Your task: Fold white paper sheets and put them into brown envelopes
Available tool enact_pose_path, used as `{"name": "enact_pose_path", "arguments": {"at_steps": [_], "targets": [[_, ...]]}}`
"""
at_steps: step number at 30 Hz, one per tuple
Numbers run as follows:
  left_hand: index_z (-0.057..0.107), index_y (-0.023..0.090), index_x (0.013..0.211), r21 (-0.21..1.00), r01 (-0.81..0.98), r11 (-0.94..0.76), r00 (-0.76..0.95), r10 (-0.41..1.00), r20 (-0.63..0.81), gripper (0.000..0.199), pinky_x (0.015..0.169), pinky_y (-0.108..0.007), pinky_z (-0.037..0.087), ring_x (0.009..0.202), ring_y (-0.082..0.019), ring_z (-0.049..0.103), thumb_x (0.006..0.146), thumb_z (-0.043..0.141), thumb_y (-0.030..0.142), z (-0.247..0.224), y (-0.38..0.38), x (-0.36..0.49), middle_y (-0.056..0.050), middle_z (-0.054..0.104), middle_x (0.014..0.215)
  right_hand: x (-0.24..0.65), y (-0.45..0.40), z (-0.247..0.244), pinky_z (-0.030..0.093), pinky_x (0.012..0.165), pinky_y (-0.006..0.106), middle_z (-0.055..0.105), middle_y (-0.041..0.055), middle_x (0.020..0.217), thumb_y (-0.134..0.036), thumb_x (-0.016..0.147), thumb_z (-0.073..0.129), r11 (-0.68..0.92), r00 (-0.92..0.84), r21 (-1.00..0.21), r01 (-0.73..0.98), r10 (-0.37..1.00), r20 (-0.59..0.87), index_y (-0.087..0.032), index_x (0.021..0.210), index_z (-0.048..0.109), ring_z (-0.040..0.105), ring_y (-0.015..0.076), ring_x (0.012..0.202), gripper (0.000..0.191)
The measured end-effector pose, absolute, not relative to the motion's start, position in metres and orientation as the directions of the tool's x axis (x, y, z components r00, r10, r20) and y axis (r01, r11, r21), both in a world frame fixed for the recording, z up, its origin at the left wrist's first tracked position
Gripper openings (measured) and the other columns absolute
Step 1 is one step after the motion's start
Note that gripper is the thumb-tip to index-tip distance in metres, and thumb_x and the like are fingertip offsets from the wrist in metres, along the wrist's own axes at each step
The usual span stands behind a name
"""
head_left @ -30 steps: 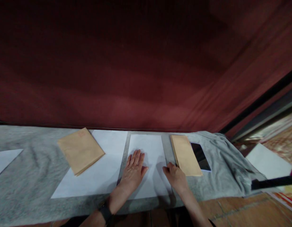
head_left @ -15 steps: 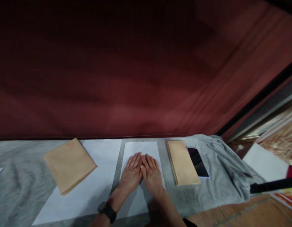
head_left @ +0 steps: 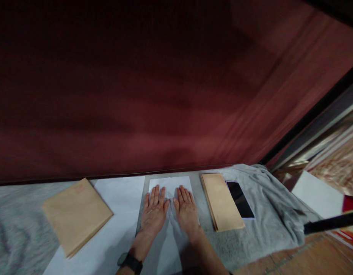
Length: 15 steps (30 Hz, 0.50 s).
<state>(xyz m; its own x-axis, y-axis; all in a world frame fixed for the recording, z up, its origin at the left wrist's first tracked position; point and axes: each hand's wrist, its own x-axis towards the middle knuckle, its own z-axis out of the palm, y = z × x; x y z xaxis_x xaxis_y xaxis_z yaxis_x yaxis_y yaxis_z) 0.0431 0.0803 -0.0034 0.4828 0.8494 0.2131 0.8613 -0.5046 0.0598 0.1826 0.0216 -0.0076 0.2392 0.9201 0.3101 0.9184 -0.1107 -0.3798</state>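
Note:
A narrow sheet of white paper (head_left: 169, 182) lies flat before me, with a line running down its middle. My left hand (head_left: 155, 212), with a dark watch on its wrist, rests palm down on the paper's left part, fingers spread. On the right part my right hand (head_left: 186, 212) lies flat too, fingers stretched forward. A gap shows between the two hands. Just right of the paper is a stack of brown envelopes (head_left: 223, 202). To the left, more brown envelopes (head_left: 78, 217) lie at an angle on larger white paper (head_left: 121, 198).
A phone (head_left: 240, 199) lies beside the right-hand envelopes. Grey cloth (head_left: 268, 214) covers the surface. A dark red fabric wall (head_left: 165, 114) rises along the back edge. At the right are a black bar (head_left: 331, 222) and a white panel (head_left: 318, 194); tiled floor (head_left: 296, 256) shows below.
My hands have moved apart, from touching at the paper's middle to its left and right sides. Both remain flat on it. The view has shifted slightly.

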Motion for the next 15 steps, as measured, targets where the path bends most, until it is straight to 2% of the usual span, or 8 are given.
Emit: {"name": "enact_pose_path", "arguments": {"at_steps": [2, 5, 9, 15], "targets": [[0.049, 0.015, 0.148, 0.069, 0.851, -0.521, 0.495, 0.839, 0.227, 0.052, 0.121, -0.054, 0.028, 0.150, -0.031, 0.033, 0.098, 0.038, 0.021, -0.006, 0.081, 0.043, -0.017, 0.040, 0.159, 0.177, 0.039, -0.004, 0.030, 0.122, 0.042, 0.047, 0.0095, 0.155, -0.035, 0.108, 0.029, -0.037, 0.157, -0.382, 0.924, 0.944, 0.290, -0.016, 0.148, 0.051, 0.041, 0.0226, 0.146, 0.049], [0.053, 0.018, 0.146, 0.077, 0.828, -0.555, 0.526, 0.817, 0.236, 0.057, 0.121, -0.056, 0.029, 0.149, -0.031, 0.034, 0.092, 0.035, 0.011, -0.011, 0.085, 0.043, -0.016, 0.044, 0.157, 0.173, 0.062, -0.003, 0.027, 0.123, 0.042, 0.047, 0.0047, 0.156, -0.035, 0.109, 0.030, 0.052, 0.053, -0.365, 0.929, 0.961, 0.271, -0.021, 0.148, 0.051, 0.041, 0.0200, 0.146, 0.046], [0.048, 0.021, 0.149, 0.079, 0.837, -0.541, 0.502, 0.819, 0.279, 0.054, 0.120, -0.055, 0.031, 0.148, -0.028, 0.038, 0.097, 0.036, 0.022, -0.017, 0.090, 0.042, -0.013, 0.047, 0.155, 0.187, 0.076, -0.010, 0.026, 0.123, 0.044, 0.041, 0.0074, 0.158, -0.038, 0.108, 0.034, 0.045, 0.059, -0.330, 0.943, 0.953, 0.298, -0.020, 0.150, 0.047, 0.038, 0.0221, 0.148, 0.048], [0.045, 0.009, 0.150, 0.061, 0.861, -0.505, 0.480, 0.847, 0.231, 0.057, 0.122, -0.048, 0.029, 0.148, -0.027, 0.037, 0.100, 0.038, 0.036, -0.013, 0.089, 0.039, -0.017, 0.040, 0.159, 0.218, 0.073, -0.021, 0.027, 0.122, 0.049, 0.035, 0.0135, 0.160, -0.041, 0.107, 0.034, -0.098, 0.179, -0.281, 0.955, 0.943, 0.281, -0.015, 0.155, 0.038, 0.033, 0.0267, 0.150, 0.054]]}}
